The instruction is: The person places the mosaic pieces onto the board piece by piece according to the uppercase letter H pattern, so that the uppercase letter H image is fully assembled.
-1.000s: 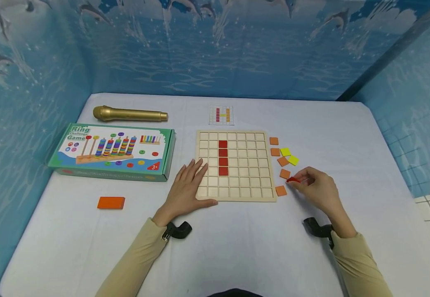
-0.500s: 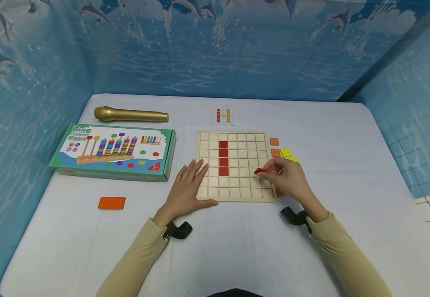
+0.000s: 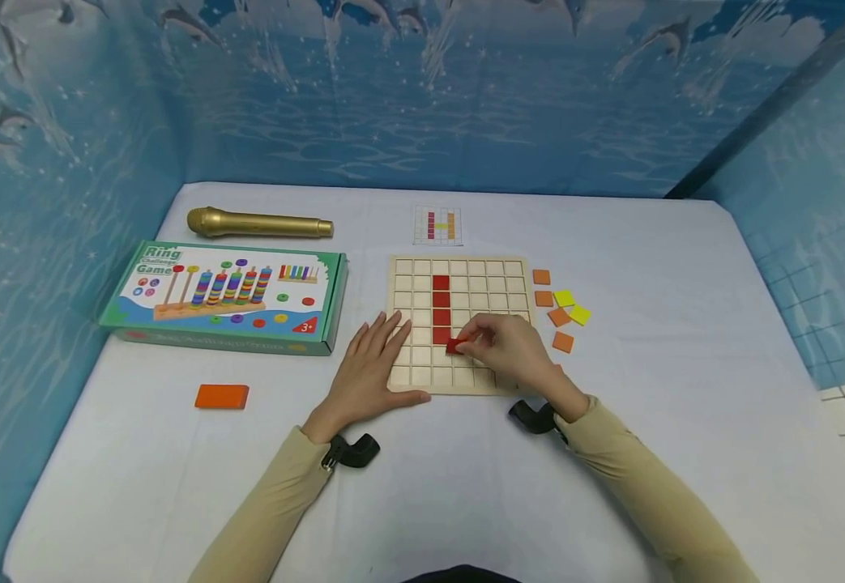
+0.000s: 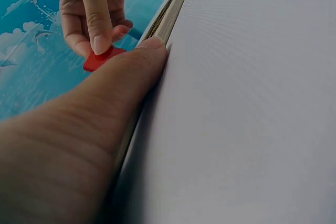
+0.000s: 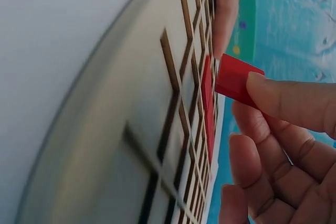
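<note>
My right hand (image 3: 507, 348) pinches a red square tile (image 5: 233, 77) between thumb and fingers, close over the wooden grid board (image 3: 498, 287). In the head view the tile overlaps the cells just below and right of a column of several red tiles (image 3: 441, 300) set in the board. With fingers spread, my left hand (image 3: 369, 368) rests on the board's left edge, its thumb (image 4: 149, 51) along the near edge in the left wrist view. A small pattern card (image 3: 437, 225) beyond the board shows a red column, a yellow bar and an orange column.
Orange tiles (image 3: 563, 342) and two yellow tiles (image 3: 578, 314) lie right of the board. To the left are a ring game box (image 3: 225, 295), a gold microphone (image 3: 262, 223) and an orange block (image 3: 221, 397). A dolphin-print curtain (image 3: 422, 105) stands behind the white table (image 3: 422, 502).
My right hand has carried the red tile leftward, from beside the loose orange tiles to over the board near the red column. The left hand has stayed in place.
</note>
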`<state>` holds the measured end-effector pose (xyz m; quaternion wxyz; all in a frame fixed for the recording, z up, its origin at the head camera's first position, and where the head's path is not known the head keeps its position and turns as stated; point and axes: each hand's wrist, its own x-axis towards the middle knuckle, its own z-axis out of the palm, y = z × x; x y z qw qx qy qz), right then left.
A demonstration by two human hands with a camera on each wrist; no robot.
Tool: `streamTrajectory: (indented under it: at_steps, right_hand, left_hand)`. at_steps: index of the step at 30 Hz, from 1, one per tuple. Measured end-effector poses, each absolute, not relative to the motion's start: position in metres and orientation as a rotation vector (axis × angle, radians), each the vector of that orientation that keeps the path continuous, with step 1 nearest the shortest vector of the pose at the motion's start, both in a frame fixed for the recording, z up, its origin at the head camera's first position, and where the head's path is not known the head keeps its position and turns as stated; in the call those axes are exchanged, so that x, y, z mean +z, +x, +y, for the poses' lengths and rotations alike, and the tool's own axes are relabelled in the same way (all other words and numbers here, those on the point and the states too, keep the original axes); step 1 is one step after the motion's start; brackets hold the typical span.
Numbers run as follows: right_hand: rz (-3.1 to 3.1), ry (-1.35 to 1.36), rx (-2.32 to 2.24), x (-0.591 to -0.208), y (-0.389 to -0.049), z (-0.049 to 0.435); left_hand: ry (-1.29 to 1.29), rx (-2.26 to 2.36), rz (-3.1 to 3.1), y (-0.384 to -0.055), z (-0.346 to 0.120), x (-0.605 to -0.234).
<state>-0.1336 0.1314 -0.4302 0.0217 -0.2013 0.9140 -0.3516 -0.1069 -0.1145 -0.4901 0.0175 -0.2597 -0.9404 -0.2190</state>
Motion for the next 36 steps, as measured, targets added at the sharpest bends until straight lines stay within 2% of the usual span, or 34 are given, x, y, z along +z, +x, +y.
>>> streamTrajectory:
  at_steps: [11,36]
  right_hand:
    - [2.804,-0.678,-0.906,-0.432,-0.135,0.112]
    - [2.895,-0.697,-0.769,-0.434,-0.131,0.111]
  left_hand:
    - [-0.818,-0.674,-2.897,-0.108,-0.114,-0.491]
    - [-0.820,-0.666,-2.891,-0.107,-0.115,-0.492]
